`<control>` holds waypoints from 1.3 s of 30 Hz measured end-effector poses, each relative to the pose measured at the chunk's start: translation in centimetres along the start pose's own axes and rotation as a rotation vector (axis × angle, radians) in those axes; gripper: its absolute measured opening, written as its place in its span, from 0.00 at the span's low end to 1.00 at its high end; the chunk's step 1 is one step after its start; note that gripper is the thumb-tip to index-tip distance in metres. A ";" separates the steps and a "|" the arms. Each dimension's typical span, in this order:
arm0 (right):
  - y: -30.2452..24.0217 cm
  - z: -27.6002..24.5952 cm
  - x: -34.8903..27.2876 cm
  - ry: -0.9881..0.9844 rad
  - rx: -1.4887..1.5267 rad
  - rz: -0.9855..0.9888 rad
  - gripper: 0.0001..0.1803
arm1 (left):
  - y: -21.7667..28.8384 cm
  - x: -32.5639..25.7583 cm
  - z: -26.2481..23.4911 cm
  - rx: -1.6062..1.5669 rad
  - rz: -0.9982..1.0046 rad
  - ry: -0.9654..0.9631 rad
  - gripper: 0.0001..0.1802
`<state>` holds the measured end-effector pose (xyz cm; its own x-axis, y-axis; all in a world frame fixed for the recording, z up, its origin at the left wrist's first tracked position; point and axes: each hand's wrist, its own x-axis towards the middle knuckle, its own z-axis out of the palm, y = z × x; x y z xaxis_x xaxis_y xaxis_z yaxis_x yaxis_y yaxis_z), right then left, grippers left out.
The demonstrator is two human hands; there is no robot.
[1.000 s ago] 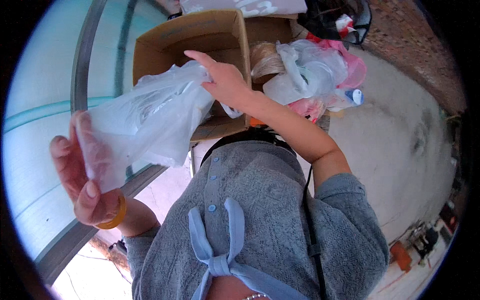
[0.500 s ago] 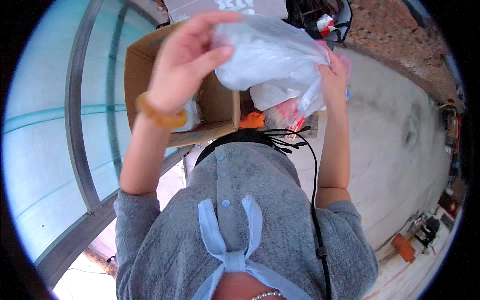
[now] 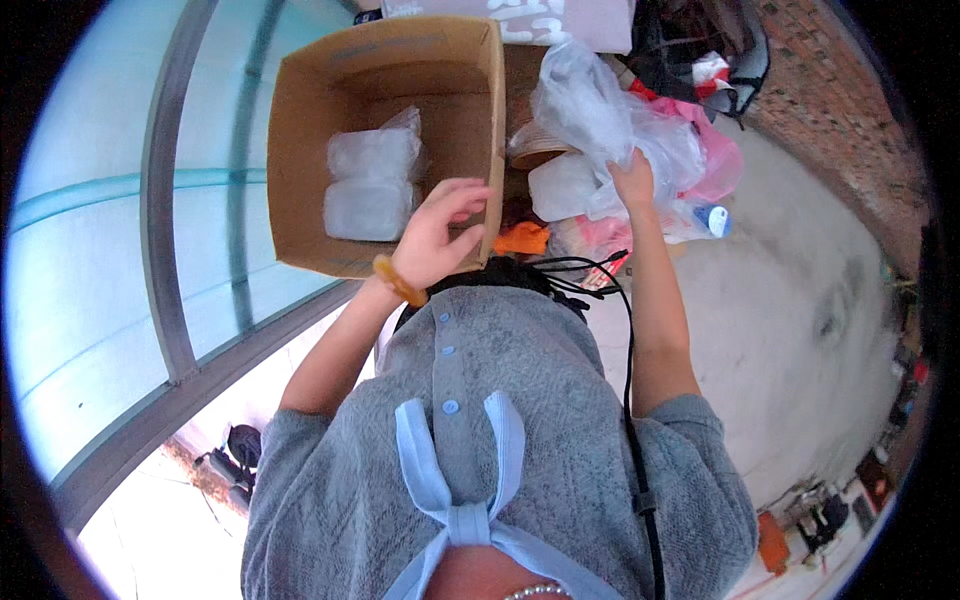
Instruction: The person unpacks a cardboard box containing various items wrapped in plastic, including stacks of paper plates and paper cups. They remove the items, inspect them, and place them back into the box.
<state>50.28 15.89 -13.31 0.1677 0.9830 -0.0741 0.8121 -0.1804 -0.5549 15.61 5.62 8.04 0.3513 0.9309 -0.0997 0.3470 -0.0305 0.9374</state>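
Bright Left, Black Corners

A big panel [image 3: 90,300] on the left glows pale blue. Below it, the picture is too white. The cardboard box [image 3: 300,150] is darker inside. A metal bar [image 3: 162,200] looks bent, and small things [image 3: 822,515] far right look fuzzy.

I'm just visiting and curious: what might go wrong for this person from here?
The right hand holds a clear plastic bag crowded among other plastics, so a tug might drag some along. The black cable runs close to the right forearm and might snag. The left hand is at the cardboard box's rim and might bump it.
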 end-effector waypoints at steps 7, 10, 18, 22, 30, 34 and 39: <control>-4.6 -2.7 -0.7 0.120 -0.106 0.091 0.43 | -6.5 -8.7 -4.2 0.093 -0.189 0.563 0.19; -5.8 -3.1 -0.4 0.354 -0.116 -0.074 0.37 | -9.3 -11.4 -6.9 0.501 -0.270 0.849 0.24; -27.6 -3.9 -2.3 0.056 0.520 -0.403 0.18 | -17.3 -12.9 -14.0 0.849 -0.487 1.205 0.35; -34.3 5.1 -3.6 -0.378 0.340 -0.652 0.16 | -15.9 -11.7 -13.8 0.788 -0.511 1.154 0.33; -35.4 26.4 -2.9 -0.579 -0.287 -0.939 0.27 | -15.2 -11.7 -14.5 0.637 -0.467 1.124 0.29; -35.4 25.6 -4.8 -0.756 -0.314 -0.770 0.24 | -15.0 -11.6 -14.9 0.542 -0.421 1.147 0.27; -35.5 20.6 -6.3 -0.835 -0.270 -0.501 0.20 | -15.3 -11.6 -15.0 0.451 -0.416 1.138 0.27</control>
<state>8.91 16.73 -10.21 -0.5880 0.6374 -0.4980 0.7986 0.3596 -0.4826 -6.80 0.77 -0.15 -0.7094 0.6781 0.1922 0.5903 0.4226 0.6878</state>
